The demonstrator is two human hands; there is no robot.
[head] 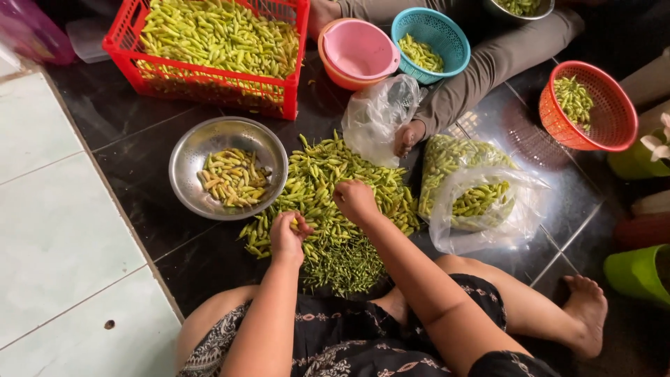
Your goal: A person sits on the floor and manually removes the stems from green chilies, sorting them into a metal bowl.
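Two clear plastic bags [481, 206] right

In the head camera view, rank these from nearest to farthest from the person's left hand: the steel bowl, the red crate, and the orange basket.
From the left hand:
1. Steel bowl, just up and left on the dark floor.
2. Red crate, beyond the bowl at the top.
3. Orange basket, far off at the upper right.

Bright, even daylight, soft with faint shadows only. Strong white glare on the dark glossy floor tiles [520, 122] and on the clear plastic bag [488, 209] at right, a duller sheen inside the steel bowl [188, 150]. Sharp in the middle, slightly stretched and bent toward the corners.
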